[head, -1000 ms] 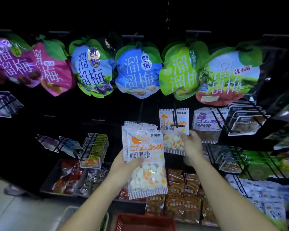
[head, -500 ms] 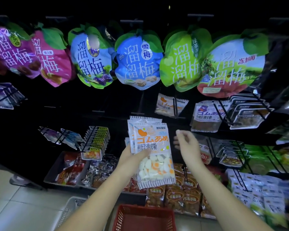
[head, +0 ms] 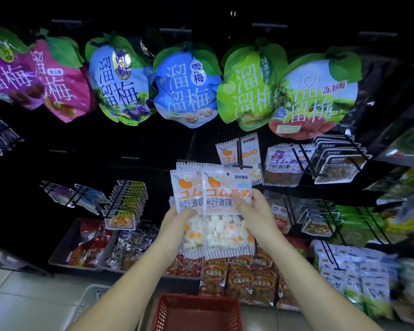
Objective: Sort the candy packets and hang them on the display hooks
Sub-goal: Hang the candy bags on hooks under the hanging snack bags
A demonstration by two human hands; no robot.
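My left hand (head: 177, 223) holds a small stack of white egg-candy packets (head: 189, 192) with orange lettering, thumb across the front. My right hand (head: 253, 211) pinches the front packet (head: 225, 187) of that stack at its right edge, thumb on its face. Just above and behind, one more egg-candy packet (head: 234, 154) hangs on a black display hook (head: 243, 166). To its right a bear-candy packet (head: 282, 163) hangs on another hook.
Large plum bags (head: 187, 89) hang in a row across the top. Hooks with dark snack packs (head: 337, 163) stick out on the right, yellow packs (head: 127, 201) on the left. Grey trays (head: 65, 244) and orange packets (head: 239, 280) lie below. A red basket (head: 196, 314) stands at my feet.
My right hand let go of the hung packet, dropped back and now pinches the front packet of the stack. My left hand kept holding the stack.
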